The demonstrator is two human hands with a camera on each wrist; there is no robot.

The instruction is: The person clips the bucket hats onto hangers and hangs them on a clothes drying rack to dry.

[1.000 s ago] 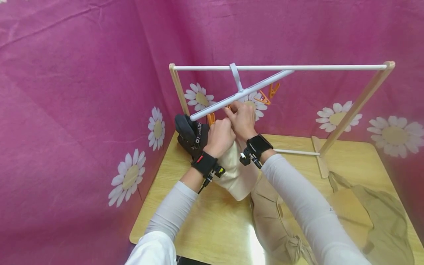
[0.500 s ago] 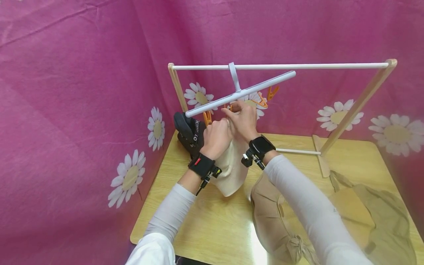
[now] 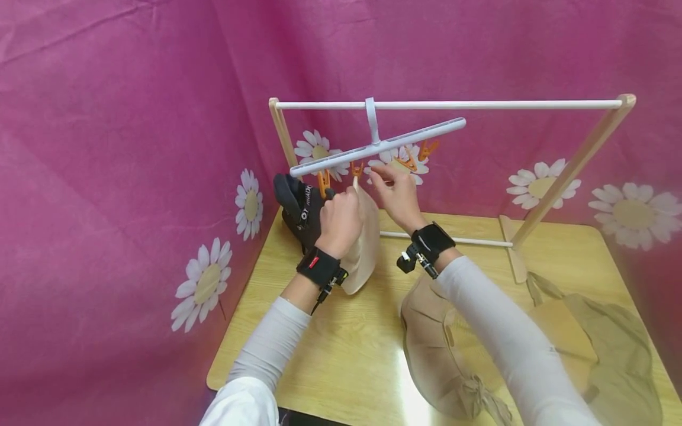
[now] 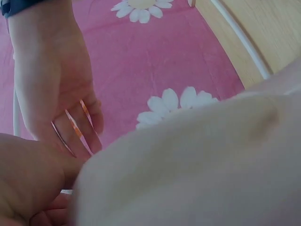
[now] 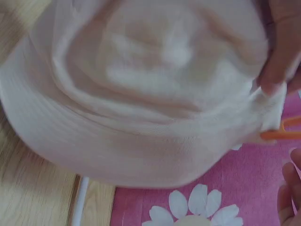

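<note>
Right hand (image 3: 398,196) moved off clip (image 5: 282,135), fingers loose | left hand (image 3: 341,220) pinches edge of hat (image 3: 369,242) | room right of brim (image 5: 131,162)

The left arm (image 3: 266,343) reaches up from the bottom of the head view, left of centre; its left hand (image 3: 341,218), near the middle, pinches with curled fingers (image 3: 345,200). The right arm (image 3: 501,319) slants in from the lower right, bringing the right hand (image 3: 396,194) just beside and slightly higher, fingers loosely bent. Pale sleeves (image 3: 266,337) stop short of each black-banded wrist (image 3: 318,266).
</note>
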